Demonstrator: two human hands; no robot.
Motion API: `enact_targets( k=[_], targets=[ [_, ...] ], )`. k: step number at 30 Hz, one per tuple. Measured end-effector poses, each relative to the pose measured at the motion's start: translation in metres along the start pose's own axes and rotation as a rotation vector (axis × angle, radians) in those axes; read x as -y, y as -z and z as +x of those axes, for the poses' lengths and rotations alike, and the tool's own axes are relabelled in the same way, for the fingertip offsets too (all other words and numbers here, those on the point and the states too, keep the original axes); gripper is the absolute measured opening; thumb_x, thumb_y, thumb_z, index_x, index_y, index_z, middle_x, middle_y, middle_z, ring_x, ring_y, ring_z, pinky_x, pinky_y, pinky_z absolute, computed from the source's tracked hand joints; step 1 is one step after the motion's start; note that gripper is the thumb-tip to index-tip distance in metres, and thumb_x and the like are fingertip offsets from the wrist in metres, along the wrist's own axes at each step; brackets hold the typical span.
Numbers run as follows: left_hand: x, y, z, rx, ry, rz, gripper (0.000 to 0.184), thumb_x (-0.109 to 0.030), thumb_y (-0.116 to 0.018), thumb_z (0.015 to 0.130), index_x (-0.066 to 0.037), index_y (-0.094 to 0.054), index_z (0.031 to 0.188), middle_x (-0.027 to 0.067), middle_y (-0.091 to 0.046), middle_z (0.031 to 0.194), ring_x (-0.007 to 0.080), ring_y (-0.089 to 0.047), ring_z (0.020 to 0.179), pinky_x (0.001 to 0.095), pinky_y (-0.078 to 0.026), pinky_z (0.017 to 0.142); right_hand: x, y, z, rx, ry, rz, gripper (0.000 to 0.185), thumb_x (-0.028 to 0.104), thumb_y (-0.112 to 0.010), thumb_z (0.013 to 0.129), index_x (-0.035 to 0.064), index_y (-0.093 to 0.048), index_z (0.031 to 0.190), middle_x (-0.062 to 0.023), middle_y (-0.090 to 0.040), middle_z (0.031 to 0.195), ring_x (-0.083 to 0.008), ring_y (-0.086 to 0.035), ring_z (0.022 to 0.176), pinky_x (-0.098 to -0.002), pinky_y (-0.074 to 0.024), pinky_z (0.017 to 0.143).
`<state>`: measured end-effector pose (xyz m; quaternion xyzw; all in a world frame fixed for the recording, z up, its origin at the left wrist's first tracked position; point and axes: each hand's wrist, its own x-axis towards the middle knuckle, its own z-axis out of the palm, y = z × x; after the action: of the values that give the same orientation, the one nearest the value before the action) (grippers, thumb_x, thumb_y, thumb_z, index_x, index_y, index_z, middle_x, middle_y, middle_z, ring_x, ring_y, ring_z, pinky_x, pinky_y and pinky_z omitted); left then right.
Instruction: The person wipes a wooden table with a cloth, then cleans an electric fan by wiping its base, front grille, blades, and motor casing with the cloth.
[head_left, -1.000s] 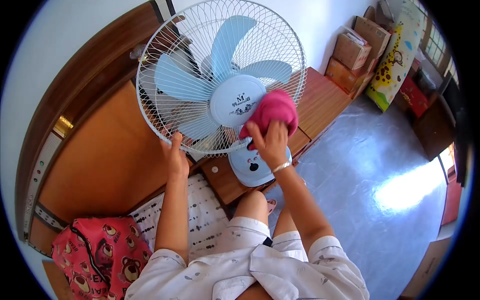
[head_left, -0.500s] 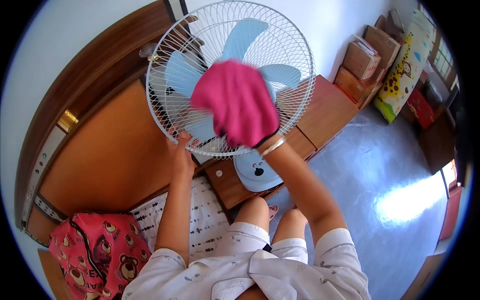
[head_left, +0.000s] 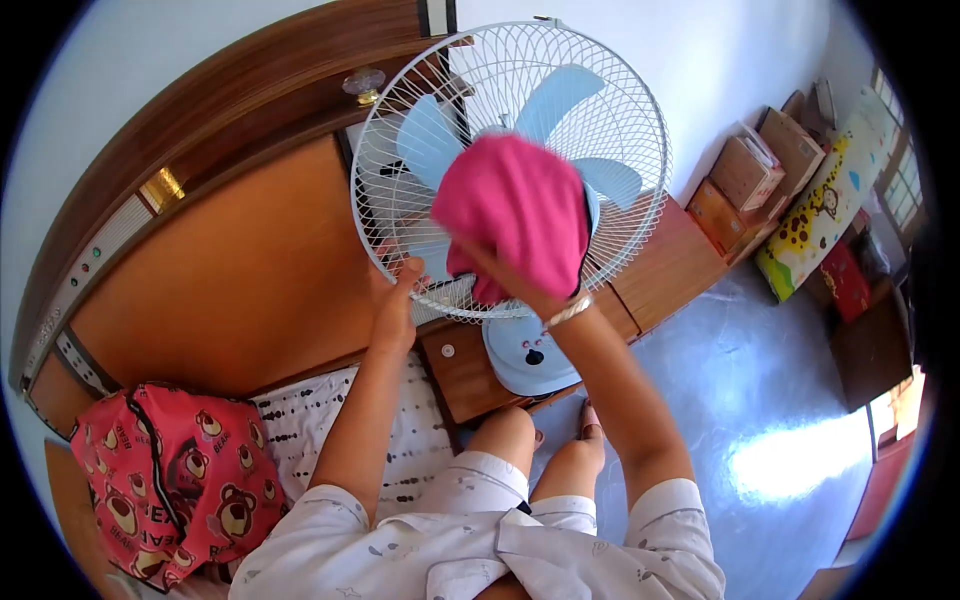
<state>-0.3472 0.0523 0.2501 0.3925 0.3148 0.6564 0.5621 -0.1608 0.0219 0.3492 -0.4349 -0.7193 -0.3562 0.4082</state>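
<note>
A fan with light blue blades (head_left: 564, 100) and a round white wire guard (head_left: 655, 120) stands in front of me, tilted upward. Its light blue base (head_left: 530, 362) rests on a wooden cabinet. My left hand (head_left: 396, 300) grips the lower left rim of the guard, thumb in front. A pink cloth (head_left: 520, 205) is in my right hand (head_left: 515, 285), pressed over the middle of the guard and hiding the hub. The cloth covers most of the fingers of that hand.
The cabinet top (head_left: 665, 265) runs right to stacked cardboard boxes (head_left: 745, 172). A giraffe-print panel (head_left: 825, 205) leans beyond them. At lower left, a red bear-print bag (head_left: 180, 480) lies beside a patterned white sheet (head_left: 310, 425). An orange headboard (head_left: 230, 290) stands at left.
The pink cloth has moved from the lower right of the hub to over the guard's centre with my right hand. My left hand keeps its hold. The whole view has shifted.
</note>
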Motion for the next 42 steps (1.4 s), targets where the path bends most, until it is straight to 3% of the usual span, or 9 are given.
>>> enact_targets(
  k=[4,7,14,20,24,30,34,40,42],
  targets=[
    [-0.002,-0.002,0.002,-0.055,0.01,0.01,0.074,-0.029,-0.08,0.079,-0.009,-0.037,0.136,0.0074,-0.051,0.121,0.0178,-0.054,0.104,0.0352,-0.05,0.083,0.026,0.01,0.058,0.552,-0.461,0.56,0.037,0.036,-0.061,0.092,0.0066,-0.064,0.114,-0.0162,-0.057,0.125,-0.0342,-0.052,0.117,-0.0471,-0.0417,0.098],
    [-0.003,-0.001,0.006,0.065,-0.042,-0.051,0.071,-0.026,-0.079,0.081,-0.009,-0.038,0.136,0.0026,-0.054,0.119,0.0157,-0.054,0.103,0.0349,-0.05,0.081,0.041,-0.005,0.048,0.066,0.299,0.112,0.04,0.031,-0.06,0.092,0.0063,-0.059,0.124,-0.0179,-0.058,0.125,-0.0287,-0.059,0.112,-0.0376,-0.0495,0.093],
    [0.015,0.014,0.018,0.001,0.048,-0.05,0.074,-0.027,-0.079,0.079,-0.01,-0.036,0.137,0.0066,-0.051,0.119,0.0188,-0.053,0.105,0.0389,-0.049,0.085,-0.001,-0.029,0.096,-0.099,0.225,0.19,0.048,0.031,-0.066,0.084,0.014,-0.057,0.128,-0.0119,-0.061,0.121,-0.0298,-0.06,0.108,-0.0404,-0.0455,0.099],
    [0.013,0.01,0.017,-0.004,0.055,-0.017,0.073,-0.026,-0.076,0.08,-0.011,-0.034,0.138,0.0068,-0.05,0.117,0.0188,-0.052,0.103,0.0398,-0.049,0.085,-0.051,0.017,0.089,-0.053,-0.277,0.358,0.019,0.025,-0.058,0.094,0.0091,-0.06,0.105,-0.0064,-0.065,0.083,-0.0239,-0.062,0.087,-0.039,-0.0472,0.086],
    [0.017,0.011,0.017,-0.007,0.052,-0.018,0.076,-0.03,-0.075,0.082,-0.011,-0.031,0.141,0.01,-0.044,0.13,0.0233,-0.049,0.114,0.0449,-0.049,0.089,-0.09,0.028,0.011,-0.204,-0.211,0.037,0.021,0.014,-0.054,0.097,0.0044,-0.057,0.115,-0.0131,-0.062,0.101,-0.0244,-0.063,0.094,-0.037,-0.0499,0.081],
    [0.007,0.007,0.014,0.072,0.041,-0.033,0.079,-0.033,-0.075,0.082,-0.012,-0.03,0.144,0.0129,-0.041,0.138,0.0293,-0.046,0.122,0.0506,-0.047,0.094,-0.115,0.025,-0.074,-0.083,-0.926,0.291,0.024,0.019,-0.052,0.096,0.0048,-0.059,0.114,-0.0182,-0.063,0.099,-0.0309,-0.062,0.091,-0.0406,-0.0493,0.08],
    [0.012,0.01,0.015,0.103,0.032,-0.043,0.075,-0.03,-0.073,0.083,-0.013,-0.032,0.143,0.0118,-0.042,0.139,0.0289,-0.047,0.122,0.0502,-0.046,0.095,-0.036,0.024,-0.064,0.475,-0.808,0.218,0.037,0.018,-0.06,0.086,0.0018,-0.058,0.12,-0.0183,-0.063,0.102,-0.0334,-0.062,0.095,-0.0437,-0.0483,0.084],
    [0.015,0.021,0.026,0.163,0.043,-0.069,0.075,-0.037,-0.074,0.083,-0.014,-0.036,0.143,0.0095,-0.046,0.138,0.0271,-0.049,0.123,0.0489,-0.046,0.096,0.007,-0.005,-0.085,0.054,-0.298,0.254,0.046,0.023,-0.062,0.086,0.0096,-0.055,0.129,-0.0199,-0.054,0.126,-0.0364,-0.05,0.121,-0.048,-0.0412,0.098],
    [0.015,0.024,0.026,0.125,0.057,-0.01,0.079,-0.042,-0.073,0.082,-0.013,-0.035,0.144,0.0093,-0.045,0.14,0.0272,-0.049,0.124,0.0495,-0.047,0.097,-0.01,0.029,-0.071,0.465,-0.9,0.57,0.046,0.026,-0.06,0.09,0.0104,-0.054,0.133,-0.0202,-0.056,0.123,-0.0388,-0.051,0.119,-0.0479,-0.04,0.1]
  ],
)
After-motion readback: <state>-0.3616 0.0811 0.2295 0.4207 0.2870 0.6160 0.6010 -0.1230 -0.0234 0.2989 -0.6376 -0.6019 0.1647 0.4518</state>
